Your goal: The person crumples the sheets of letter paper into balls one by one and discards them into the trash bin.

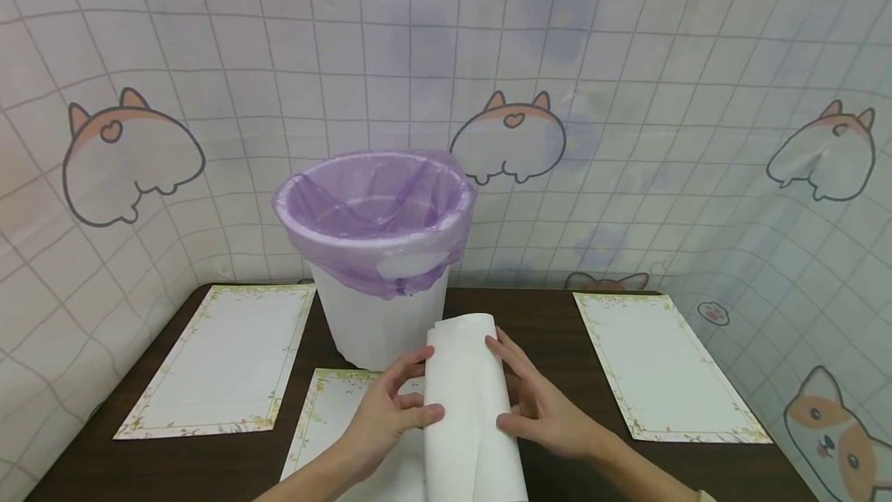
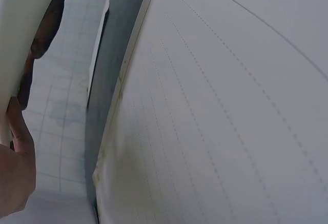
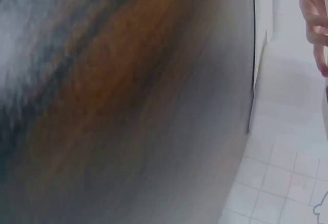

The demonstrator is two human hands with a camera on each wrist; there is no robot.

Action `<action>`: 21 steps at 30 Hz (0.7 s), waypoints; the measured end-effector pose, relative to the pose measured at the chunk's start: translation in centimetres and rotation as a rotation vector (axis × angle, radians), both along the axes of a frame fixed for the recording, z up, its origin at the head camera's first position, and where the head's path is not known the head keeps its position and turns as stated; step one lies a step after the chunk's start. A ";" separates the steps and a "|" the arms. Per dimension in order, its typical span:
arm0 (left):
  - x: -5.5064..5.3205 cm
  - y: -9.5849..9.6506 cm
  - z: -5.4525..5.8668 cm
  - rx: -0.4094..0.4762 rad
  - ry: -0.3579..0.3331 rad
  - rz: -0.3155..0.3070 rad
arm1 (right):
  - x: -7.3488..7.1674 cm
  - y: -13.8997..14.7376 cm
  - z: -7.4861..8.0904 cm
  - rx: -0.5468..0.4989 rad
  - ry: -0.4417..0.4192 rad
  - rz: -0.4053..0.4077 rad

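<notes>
Just nearer than the bin (image 1: 376,324), a white paper roll (image 1: 463,409) is showing a lengthwise overlapping edge. The left hand (image 1: 390,409) and right hand (image 1: 547,409) are gripping its sides; the head view is cutting off its near end.

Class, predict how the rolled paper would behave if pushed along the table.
The rolled paper might roll, given its rounded sides. It would probably spring looser, since no fastening shows along its overlapping edge.
</notes>
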State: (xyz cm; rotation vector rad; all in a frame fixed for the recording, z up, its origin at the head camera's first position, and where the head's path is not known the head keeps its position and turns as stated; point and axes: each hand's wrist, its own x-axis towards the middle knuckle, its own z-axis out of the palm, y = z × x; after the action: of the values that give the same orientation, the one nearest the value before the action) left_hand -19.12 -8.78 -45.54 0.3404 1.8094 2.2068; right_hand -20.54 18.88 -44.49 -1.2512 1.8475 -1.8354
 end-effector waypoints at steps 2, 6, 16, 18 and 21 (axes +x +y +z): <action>0.0 -0.1 0.0 -0.007 0.006 0.014 | -0.1 0.3 0.1 -0.010 0.032 0.053; -0.1 -0.2 0.0 -0.014 0.008 0.033 | -0.2 1.1 0.2 0.004 0.059 0.149; -0.2 -0.2 0.0 0.001 -0.005 0.025 | 0.1 1.5 0.4 0.108 0.047 0.131; -0.1 -0.1 0.0 -0.001 -0.007 0.024 | 0.0 1.3 0.4 0.115 0.062 0.130; 0.0 0.1 0.1 -0.006 -0.009 0.023 | 0.0 1.1 0.5 0.130 0.083 0.147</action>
State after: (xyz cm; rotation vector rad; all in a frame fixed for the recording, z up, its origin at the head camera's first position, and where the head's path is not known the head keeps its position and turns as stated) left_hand -19.08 -8.70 -45.46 0.3094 1.8243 2.2145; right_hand -20.51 20.00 -43.99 -1.3937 1.8311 -1.5840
